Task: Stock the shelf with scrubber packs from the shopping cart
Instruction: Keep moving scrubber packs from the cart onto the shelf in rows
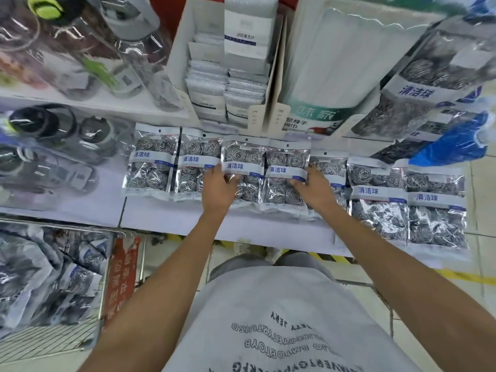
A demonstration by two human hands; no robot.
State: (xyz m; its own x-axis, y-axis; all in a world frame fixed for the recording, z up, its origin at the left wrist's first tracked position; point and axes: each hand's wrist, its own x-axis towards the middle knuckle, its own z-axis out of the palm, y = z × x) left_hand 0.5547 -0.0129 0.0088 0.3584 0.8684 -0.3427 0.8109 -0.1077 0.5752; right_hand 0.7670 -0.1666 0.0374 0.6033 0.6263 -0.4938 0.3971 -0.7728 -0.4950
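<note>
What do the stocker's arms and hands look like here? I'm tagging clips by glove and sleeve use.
Both arms are bare as far as the frame shows, with no sleeve in view. The left hand and right hand wear no gloves; no watch, ring or band is visible.

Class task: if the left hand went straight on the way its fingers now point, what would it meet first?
The left hand points up and away across the scrubber pack it already touches; beyond that, probably the cardboard box, though depth is unclear.
</note>
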